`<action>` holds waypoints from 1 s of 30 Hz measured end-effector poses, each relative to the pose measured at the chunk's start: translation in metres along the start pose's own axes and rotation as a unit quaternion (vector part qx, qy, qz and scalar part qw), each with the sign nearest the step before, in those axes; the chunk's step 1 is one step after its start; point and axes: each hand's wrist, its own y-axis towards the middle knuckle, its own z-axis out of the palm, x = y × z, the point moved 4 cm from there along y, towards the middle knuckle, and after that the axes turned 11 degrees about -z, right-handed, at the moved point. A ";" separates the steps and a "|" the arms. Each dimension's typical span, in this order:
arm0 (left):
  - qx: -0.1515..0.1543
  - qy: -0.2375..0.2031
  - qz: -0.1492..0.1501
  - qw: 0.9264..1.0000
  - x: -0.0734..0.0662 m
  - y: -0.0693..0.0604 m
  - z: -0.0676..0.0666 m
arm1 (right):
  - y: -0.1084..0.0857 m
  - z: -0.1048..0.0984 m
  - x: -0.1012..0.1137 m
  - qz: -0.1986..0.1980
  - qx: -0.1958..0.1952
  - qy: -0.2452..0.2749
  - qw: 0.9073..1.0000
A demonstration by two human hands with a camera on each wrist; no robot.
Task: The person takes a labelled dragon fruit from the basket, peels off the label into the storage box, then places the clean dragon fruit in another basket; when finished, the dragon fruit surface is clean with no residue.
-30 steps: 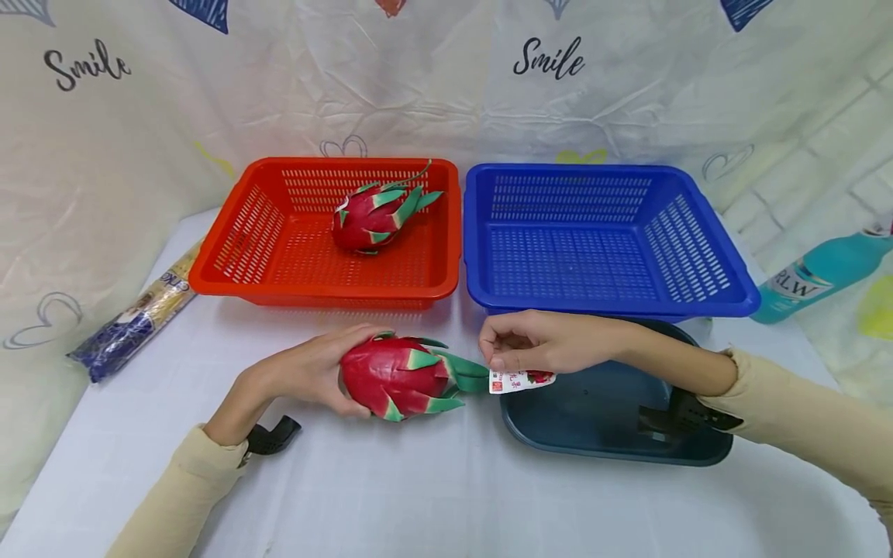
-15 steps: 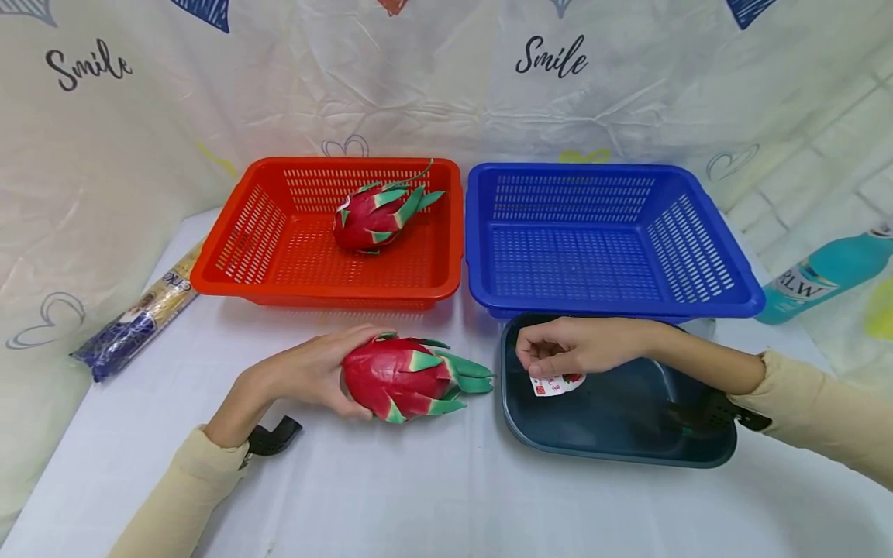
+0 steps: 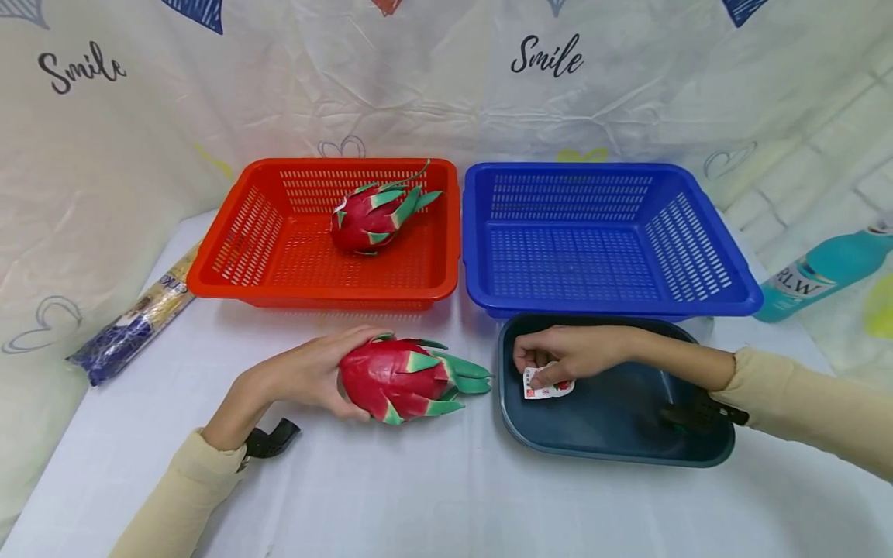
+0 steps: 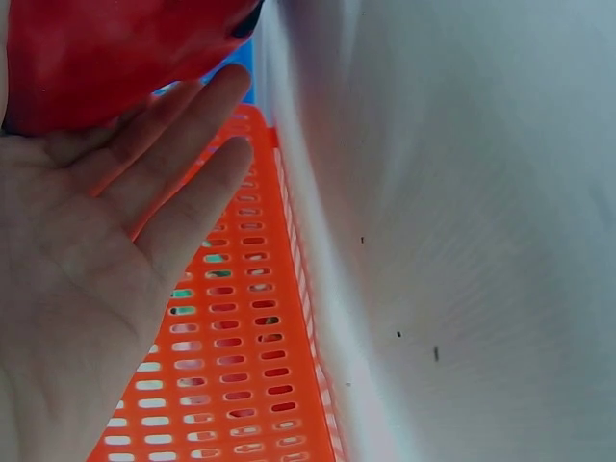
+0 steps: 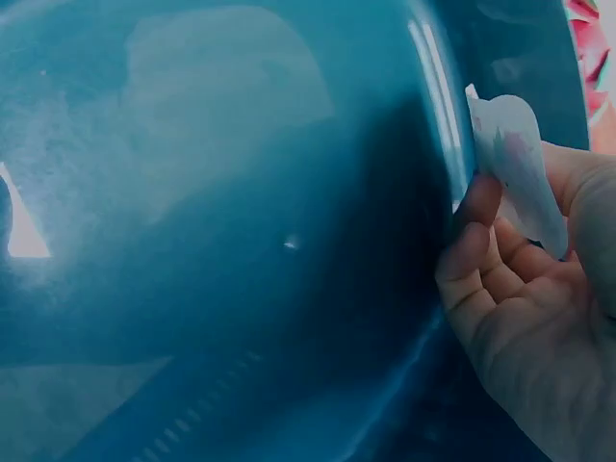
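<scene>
Head view: the person's right grip [image 3: 568,350] pinches a printed white tag [image 3: 537,393] between thumb and fingers, within the outline of the dark tray [image 3: 607,430]; the left grip [image 3: 314,368] holds the rounded end of a dragon fruit [image 3: 391,376] on the worktop [image 3: 335,496], leaves towards the tray. Tag and fruit lie apart, so their separation may be judged complete; the tag is not yet let go. A second dragon fruit [image 3: 363,225] lies in the red basket [image 3: 321,293]. Left wrist view: the fruit sits against the finger bases, the visible fingers extended. Right wrist view: the tag projects from the pinch near the tray's wall; whether they touch cannot be told.
</scene>
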 end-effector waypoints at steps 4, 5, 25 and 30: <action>-0.002 0.003 0.000 1.000 0.002 -0.001 0.001 | 0.004 0.002 -0.005 0.000 -0.011 -0.010 1.000; -0.003 0.003 0.000 1.000 0.002 -0.001 0.001 | 0.005 0.003 -0.006 0.000 -0.016 -0.015 1.000; -0.001 0.002 -0.006 1.000 -0.001 -0.001 0.000 | 0.007 0.009 -0.003 -0.013 -0.084 -0.137 0.987; -0.001 0.002 -0.009 1.000 -0.001 -0.001 -0.001 | 0.007 0.010 0.002 -0.033 -0.086 -0.172 0.981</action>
